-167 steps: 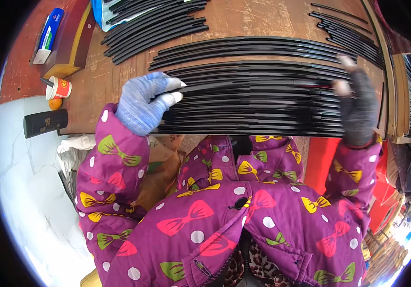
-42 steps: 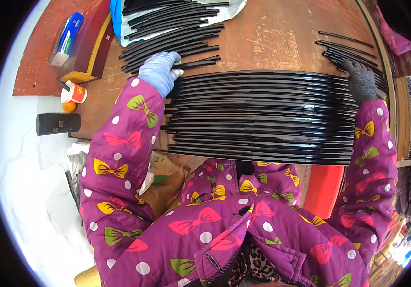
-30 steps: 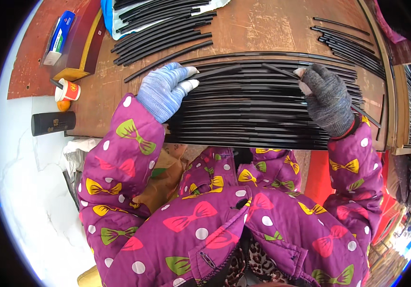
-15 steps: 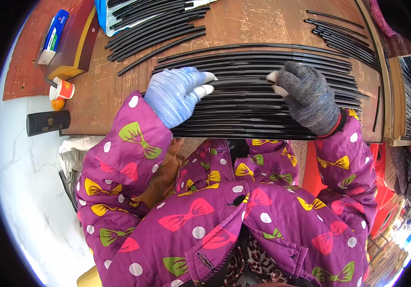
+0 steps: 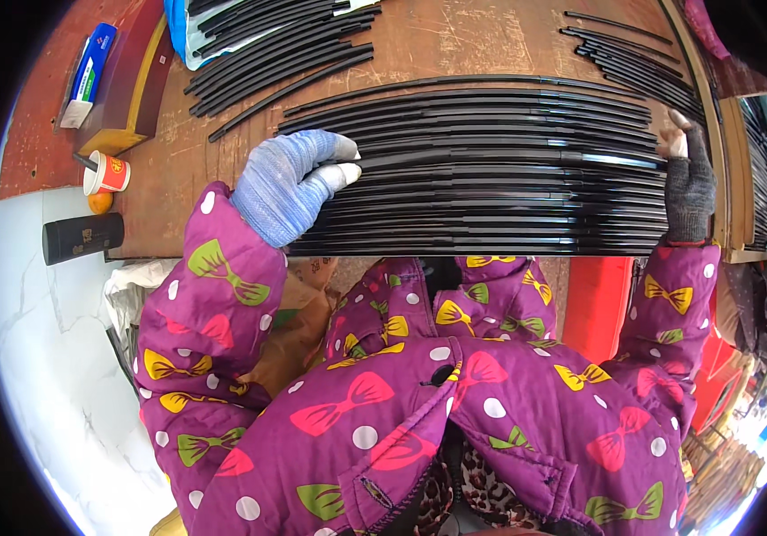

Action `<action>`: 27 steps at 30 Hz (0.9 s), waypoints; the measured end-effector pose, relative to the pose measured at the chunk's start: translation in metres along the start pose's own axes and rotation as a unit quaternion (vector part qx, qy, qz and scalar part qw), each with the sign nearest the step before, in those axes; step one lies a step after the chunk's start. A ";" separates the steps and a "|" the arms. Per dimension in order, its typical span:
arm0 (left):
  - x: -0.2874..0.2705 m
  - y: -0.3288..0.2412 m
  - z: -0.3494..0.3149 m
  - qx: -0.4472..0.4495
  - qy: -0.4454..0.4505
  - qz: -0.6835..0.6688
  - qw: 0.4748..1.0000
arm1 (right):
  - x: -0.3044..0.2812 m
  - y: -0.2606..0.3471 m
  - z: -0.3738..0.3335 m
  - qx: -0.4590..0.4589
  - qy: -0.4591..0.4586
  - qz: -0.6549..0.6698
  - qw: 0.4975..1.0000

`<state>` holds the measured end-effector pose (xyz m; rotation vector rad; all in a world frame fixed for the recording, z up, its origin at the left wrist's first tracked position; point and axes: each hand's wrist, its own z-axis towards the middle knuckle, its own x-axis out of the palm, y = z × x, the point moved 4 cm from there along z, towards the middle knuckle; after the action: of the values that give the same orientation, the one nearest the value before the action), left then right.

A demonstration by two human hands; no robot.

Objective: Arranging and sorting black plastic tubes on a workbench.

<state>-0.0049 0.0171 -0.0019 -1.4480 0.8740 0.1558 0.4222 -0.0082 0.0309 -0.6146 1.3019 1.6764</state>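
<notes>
Many slim black rods [image 5: 508, 179] lie side by side across the near part of the wooden table, each with a slightly thicker sleeve-like middle. My left hand [image 5: 290, 183], in a pale blue glove with whitish fingertips, is closed in a pinch on one black rod near the left part of the row. My right hand [image 5: 691, 188], in a dark grey glove with bare fingertips, is at the right ends of the rods. Its fingers point away from me and look apart; whether they touch a rod end is hard to see.
Thicker black rods [image 5: 285, 54] lie at the far left on a white and blue sheet. More thin rods [image 5: 633, 67] rest at the far right beside the wooden edge strip [image 5: 730, 170]. At left are a box [image 5: 125, 80], a paper cup [image 5: 108, 174] and a black cylinder [image 5: 84, 238].
My right hand has moved right from the middle of the rods to their right ends. My left hand has shifted slightly left and stays on the row.
</notes>
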 end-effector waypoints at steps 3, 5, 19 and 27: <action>0.003 0.004 0.002 -0.029 0.019 -0.047 0.998 | -0.011 -0.008 -0.014 0.080 0.007 0.063 0.995; 0.007 0.009 0.001 -0.097 0.066 -0.106 0.987 | -0.011 -0.016 -0.026 0.159 -0.014 0.145 0.977; 0.032 -0.036 0.006 -0.023 0.131 -0.065 0.989 | 0.082 0.151 -0.062 0.040 0.215 0.352 0.910; 0.008 0.002 -0.008 -0.079 0.110 -0.079 0.988 | 0.059 0.097 -0.043 0.145 0.100 0.469 0.865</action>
<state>-0.0033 0.0068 -0.0072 -1.7006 0.9359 -0.0568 0.3037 -0.0318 0.0168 0.0892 2.1728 2.1153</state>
